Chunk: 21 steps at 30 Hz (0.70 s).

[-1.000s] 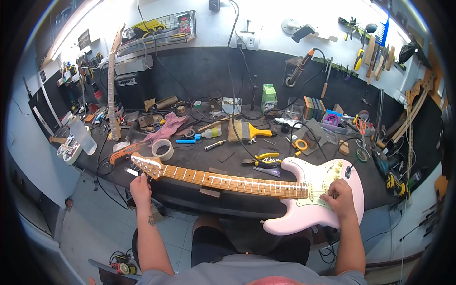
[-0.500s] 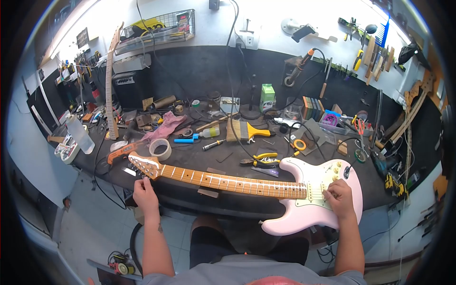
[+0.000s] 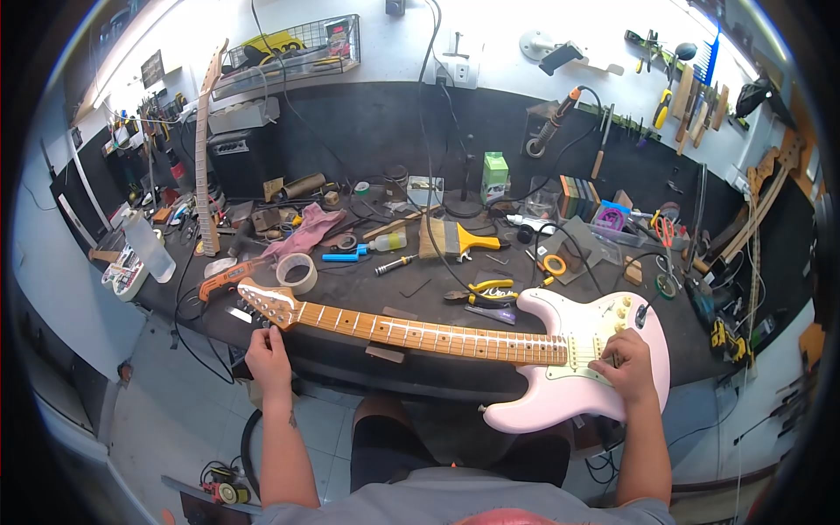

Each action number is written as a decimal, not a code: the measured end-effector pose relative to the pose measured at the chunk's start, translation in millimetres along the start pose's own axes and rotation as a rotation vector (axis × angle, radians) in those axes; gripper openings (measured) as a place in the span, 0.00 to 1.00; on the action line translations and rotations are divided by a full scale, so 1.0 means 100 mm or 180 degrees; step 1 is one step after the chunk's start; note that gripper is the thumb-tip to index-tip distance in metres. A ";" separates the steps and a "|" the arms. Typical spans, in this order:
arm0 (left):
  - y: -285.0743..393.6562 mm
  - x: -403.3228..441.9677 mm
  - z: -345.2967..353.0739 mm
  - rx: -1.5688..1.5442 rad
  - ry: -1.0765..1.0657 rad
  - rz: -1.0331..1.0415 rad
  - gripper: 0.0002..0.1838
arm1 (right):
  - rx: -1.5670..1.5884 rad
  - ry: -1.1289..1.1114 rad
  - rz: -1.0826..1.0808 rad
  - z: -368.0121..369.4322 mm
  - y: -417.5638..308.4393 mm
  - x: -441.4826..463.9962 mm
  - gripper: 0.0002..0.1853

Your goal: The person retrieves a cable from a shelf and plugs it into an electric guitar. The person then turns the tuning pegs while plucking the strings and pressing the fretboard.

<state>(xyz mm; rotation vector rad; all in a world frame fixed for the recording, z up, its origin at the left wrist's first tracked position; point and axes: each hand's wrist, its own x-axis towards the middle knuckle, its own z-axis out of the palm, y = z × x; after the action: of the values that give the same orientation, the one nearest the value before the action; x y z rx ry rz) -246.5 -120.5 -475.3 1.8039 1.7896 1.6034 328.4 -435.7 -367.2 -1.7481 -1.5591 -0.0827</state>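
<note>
A pale pink electric guitar (image 3: 525, 411) lies face up along the front of the bench, its body at the right and its maple neck (image 3: 429, 338) reaching left. My left hand (image 3: 269, 357) is closed at the near edge of the headstock (image 3: 269, 302), thumb and fingers pinched on a tuning peg. Over the strings, between neck and bridge, my right hand (image 3: 628, 366) is curled with its thumb stretched toward the pickguard (image 3: 560, 372). Whether anything small sits in its fingers is hidden. A cable is plugged into the guitar's jack (image 3: 640, 317).
Behind the neck lie yellow-handled pliers (image 3: 481, 293), a wide brush (image 3: 444, 238), a tape roll (image 3: 297, 273) and a hex key (image 3: 416, 288). A small block (image 3: 385, 353) sits under the neck. A loose guitar neck (image 3: 203, 166) leans at the back left.
My right thumb has moved slightly left and down across the strings. My left hand stays at the headstock, and the guitar keeps its place apart from a small view shift.
</note>
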 end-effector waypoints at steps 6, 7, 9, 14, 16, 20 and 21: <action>-0.02 0.00 -0.04 0.0897 0.0062 0.1085 0.12 | -0.0008 0.0167 0.0086 0.06 0.13 -0.04 0.09; -0.01 -0.01 -0.03 0.0992 0.0126 0.1172 0.11 | -0.0009 0.0156 0.0103 0.06 0.12 -0.03 0.08; 0.02 -0.01 -0.04 0.1028 0.0097 0.1146 0.10 | -0.0010 0.0134 0.0135 0.05 0.08 -0.03 0.08; 0.00 0.01 -0.07 0.1000 0.0012 0.1180 0.10 | -0.0001 0.0096 0.0073 0.03 0.06 -0.01 0.09; -0.02 0.02 -0.08 0.0950 0.0018 0.1228 0.11 | -0.0010 0.0080 0.0070 0.04 0.05 -0.02 0.10; -0.01 0.09 -0.10 0.0347 -0.0027 0.0637 0.14 | -0.0064 0.0083 0.0219 0.03 0.04 -0.03 0.12; -0.03 0.16 -0.12 0.0157 -0.0025 0.0225 0.14 | -0.0076 0.0051 0.0247 0.04 0.03 -0.02 0.12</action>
<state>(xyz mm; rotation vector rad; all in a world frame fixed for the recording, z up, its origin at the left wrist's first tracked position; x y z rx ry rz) -261.2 -114.0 -463.2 1.9129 1.7968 1.5879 329.0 -435.0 -372.7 -1.8202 -1.4829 -0.0770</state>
